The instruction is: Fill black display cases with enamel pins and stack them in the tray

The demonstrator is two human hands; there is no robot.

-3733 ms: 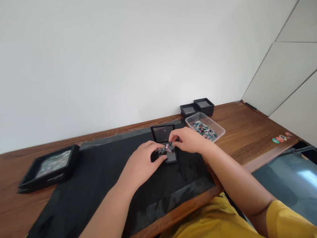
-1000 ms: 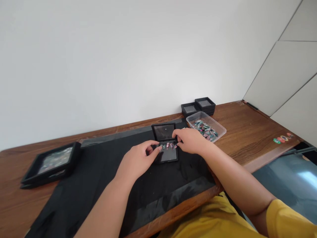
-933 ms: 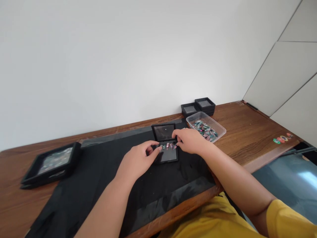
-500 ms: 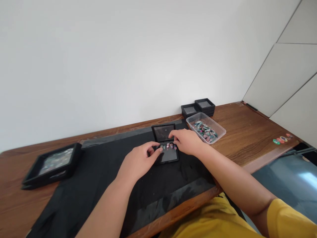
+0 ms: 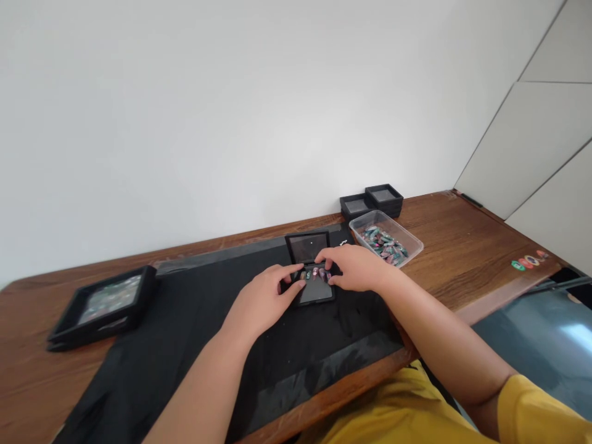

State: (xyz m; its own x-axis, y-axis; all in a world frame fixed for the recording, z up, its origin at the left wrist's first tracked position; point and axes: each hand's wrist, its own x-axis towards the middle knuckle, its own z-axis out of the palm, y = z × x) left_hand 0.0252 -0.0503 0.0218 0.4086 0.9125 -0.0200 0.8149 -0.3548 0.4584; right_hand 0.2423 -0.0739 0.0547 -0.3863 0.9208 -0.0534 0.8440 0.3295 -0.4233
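A small black hinged case [image 5: 317, 300] lies on the black mat with its clear-windowed lid [image 5: 309, 248] raised at the back. Several decorated press-on nails [image 5: 316, 273], pink, purple and green, stand in a row across its grey inside. My left hand [image 5: 266, 297] has thumb and forefinger bent around the leftmost nail [image 5: 303, 275], one tip at each end of it. At the row's right end, my right hand [image 5: 354, 266] has its thumb at the lower end of a purplish nail [image 5: 328, 275] and its forefinger above, by the hinge. Other fingers are partly hidden.
Right of the case, a clear plastic tub [image 5: 413, 245] holds many loose nails. Black cases [image 5: 386, 206] are stacked against the wall behind it. Closed cases with nails showing through the window [image 5: 108, 299] lie at left. Round stickers [image 5: 531, 261] mark the table's right edge.
My right thumb has moved down from the top of the row to the lower end of the rightmost nail. The left hand stays at the leftmost nail, its forefinger reaching slightly further over.
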